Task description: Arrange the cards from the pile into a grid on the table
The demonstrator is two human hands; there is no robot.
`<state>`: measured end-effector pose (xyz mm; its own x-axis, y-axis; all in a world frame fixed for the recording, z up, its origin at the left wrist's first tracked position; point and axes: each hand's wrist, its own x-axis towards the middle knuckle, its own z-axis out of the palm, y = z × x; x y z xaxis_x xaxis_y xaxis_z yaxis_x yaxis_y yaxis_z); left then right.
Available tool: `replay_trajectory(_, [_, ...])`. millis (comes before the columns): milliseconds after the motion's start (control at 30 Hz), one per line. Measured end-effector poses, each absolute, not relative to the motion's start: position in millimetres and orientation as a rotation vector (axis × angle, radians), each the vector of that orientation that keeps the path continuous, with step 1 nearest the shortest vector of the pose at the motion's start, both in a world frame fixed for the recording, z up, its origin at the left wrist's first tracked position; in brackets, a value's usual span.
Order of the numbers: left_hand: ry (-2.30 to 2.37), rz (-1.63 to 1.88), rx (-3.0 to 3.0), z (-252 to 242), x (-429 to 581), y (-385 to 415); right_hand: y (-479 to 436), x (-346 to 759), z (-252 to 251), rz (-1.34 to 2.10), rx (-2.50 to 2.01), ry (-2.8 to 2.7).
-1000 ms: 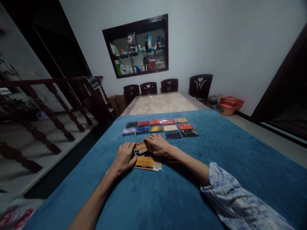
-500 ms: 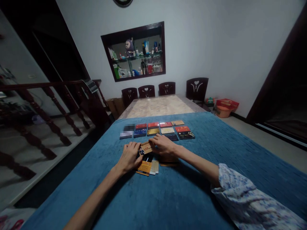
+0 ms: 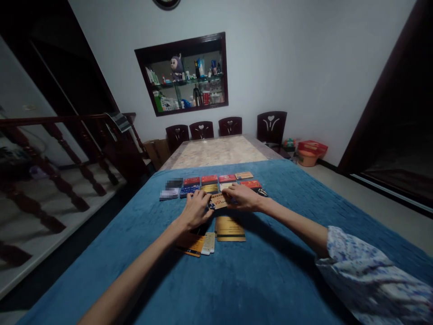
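Between my two hands is a tan VIP card (image 3: 219, 201), raised above the blue cloth (image 3: 189, 293). My left hand (image 3: 195, 210) grips its left end, and my right hand (image 3: 241, 197) pinches its right end. Below the held card a gold card (image 3: 230, 230) with a dark stripe lies on the cloth. An orange card (image 3: 193, 245) and pale cards (image 3: 208, 243) overlap near my left wrist. Beyond my hands are rows of card stacks, among them a red stack (image 3: 209, 179), a blue stack (image 3: 190, 191) and a tan card (image 3: 244, 175). My right hand partly hides the nearer row.
The table's marbled far end (image 3: 216, 149) shows past the cloth, with dark chairs (image 3: 271, 126) behind it. A wooden railing (image 3: 64, 135) runs along the left. A bucket with a red cover (image 3: 309, 153) stands on the floor at right. A wall niche (image 3: 182, 74) holds various items.
Both hands have moved forward and to the right with the VIP card, toward the rows of stacks. The gold card beneath is now uncovered. The view has shifted slightly.
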<state>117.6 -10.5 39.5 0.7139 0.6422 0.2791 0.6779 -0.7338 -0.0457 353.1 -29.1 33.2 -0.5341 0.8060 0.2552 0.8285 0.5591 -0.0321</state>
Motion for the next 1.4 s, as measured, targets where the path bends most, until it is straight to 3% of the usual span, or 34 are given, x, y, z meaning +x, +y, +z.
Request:
replay_trajectory(700, [-1.075, -0.224, -2.756, 58.1, 219.3, 42.8, -2.0, 421.0, 69.0, -0.157, -1.89, -2.482])
replay_trajectory(1400, [-1.169, -0.142, -2.798, 43.2, 295.4, 115.9, 62.4, 465.1, 61.0, -0.077, -2.204, -2.323])
